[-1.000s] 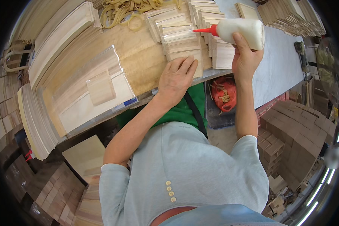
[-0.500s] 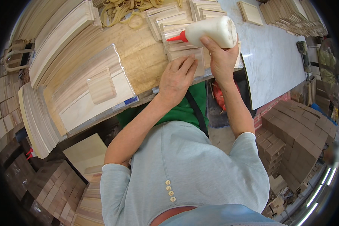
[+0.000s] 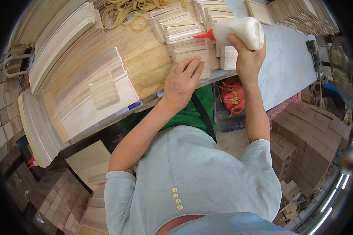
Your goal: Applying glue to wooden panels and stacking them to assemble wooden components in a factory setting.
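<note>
My right hand (image 3: 250, 58) is wrapped round a white squeeze bottle (image 3: 233, 32), tipped on its side with its red nozzle (image 3: 205, 35) pointing left. The nozzle tip is at the edge of one of several overlapping thin wooden boards (image 3: 184, 46), where a shiny white line of what looks like glue runs. My left hand (image 3: 184, 80) lies on the near end of those boards, fingers stretched out and nothing gripped. Whether the nozzle touches the wood I cannot tell.
Left on the workbench (image 3: 145, 68), a small square wooden piece (image 3: 104, 91) lies on a larger panel with a white bead along its edge. Yellow bands (image 3: 125, 11) are heaped at the back. Stacked boards (image 3: 64, 45) stand far left, a red bag (image 3: 232, 94) below the bench.
My right hand has moved right with the bottle, drawing the nozzle rightward along the boards' edges. My left hand has stayed nearly in place on the boards.
</note>
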Available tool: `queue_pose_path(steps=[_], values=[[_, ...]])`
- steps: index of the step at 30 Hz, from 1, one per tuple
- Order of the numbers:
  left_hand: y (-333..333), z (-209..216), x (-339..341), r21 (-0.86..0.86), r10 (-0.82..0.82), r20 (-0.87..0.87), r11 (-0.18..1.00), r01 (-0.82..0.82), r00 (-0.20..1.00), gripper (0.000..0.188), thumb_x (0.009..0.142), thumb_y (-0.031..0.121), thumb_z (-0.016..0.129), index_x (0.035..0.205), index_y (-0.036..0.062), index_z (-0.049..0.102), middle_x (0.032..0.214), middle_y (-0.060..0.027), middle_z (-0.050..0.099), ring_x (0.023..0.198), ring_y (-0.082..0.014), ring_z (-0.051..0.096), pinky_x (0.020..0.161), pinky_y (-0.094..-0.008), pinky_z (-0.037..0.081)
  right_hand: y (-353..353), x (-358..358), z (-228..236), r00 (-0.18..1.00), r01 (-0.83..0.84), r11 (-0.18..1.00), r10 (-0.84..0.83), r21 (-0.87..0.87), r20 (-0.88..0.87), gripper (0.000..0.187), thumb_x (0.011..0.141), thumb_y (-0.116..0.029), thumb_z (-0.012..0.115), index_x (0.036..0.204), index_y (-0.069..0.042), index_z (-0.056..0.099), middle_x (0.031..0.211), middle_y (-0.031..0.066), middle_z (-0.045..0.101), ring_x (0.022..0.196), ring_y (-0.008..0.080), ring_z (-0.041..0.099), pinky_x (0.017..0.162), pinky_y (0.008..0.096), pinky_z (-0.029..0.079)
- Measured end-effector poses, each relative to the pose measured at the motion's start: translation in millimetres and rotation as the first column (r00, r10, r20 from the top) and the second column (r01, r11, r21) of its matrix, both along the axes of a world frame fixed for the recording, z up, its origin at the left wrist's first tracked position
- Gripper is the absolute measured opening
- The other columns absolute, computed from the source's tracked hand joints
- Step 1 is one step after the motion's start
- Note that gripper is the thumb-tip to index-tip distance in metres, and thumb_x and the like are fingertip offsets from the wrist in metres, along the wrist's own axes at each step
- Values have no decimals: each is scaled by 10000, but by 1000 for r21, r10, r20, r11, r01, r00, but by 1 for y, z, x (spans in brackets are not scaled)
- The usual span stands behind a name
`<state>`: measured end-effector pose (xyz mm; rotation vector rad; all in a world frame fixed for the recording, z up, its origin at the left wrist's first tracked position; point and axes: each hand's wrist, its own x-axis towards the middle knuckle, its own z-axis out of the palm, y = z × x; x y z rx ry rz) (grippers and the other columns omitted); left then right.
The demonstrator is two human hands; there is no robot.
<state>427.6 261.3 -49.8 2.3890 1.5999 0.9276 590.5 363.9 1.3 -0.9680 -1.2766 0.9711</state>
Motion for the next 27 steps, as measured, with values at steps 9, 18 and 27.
queue_pose_path(steps=[9, 18, 27], values=[[-2, -2, 1, 22, 6, -9, 1000, -6, 1000, 584, 631, 60, 727, 1195, 3, 587, 1295, -88, 523, 1145, -282, 505, 950, -386, 454, -8, 17, 11, 992, 89, 996, -88, 3, -95, 544, 756, -72, 810, 1178, 10, 478, 1089, 93, 604, 993, 165, 602, 864, 293, 504], [-4, 5, 4, 33, 25, -66, 999, -23, 998, 426, 749, 39, 560, 1167, -33, 601, 1251, -117, 534, 1165, -293, 501, 970, -383, 463, -24, -17, -7, 985, -98, 992, 85, -83, -147, 569, 738, -22, 801, 1190, 4, 458, 1088, 103, 604, 984, 171, 609, 849, 302, 516], [-4, 1, 4, 36, 29, -46, 999, -27, 999, 437, 739, 39, 571, 1169, -31, 604, 1217, -116, 547, 1160, -287, 510, 963, -383, 468, -29, -29, -9, 984, -117, 991, 105, -72, -147, 605, 734, -8, 804, 1208, 8, 429, 1089, 104, 609, 1003, 180, 616, 840, 304, 535]])
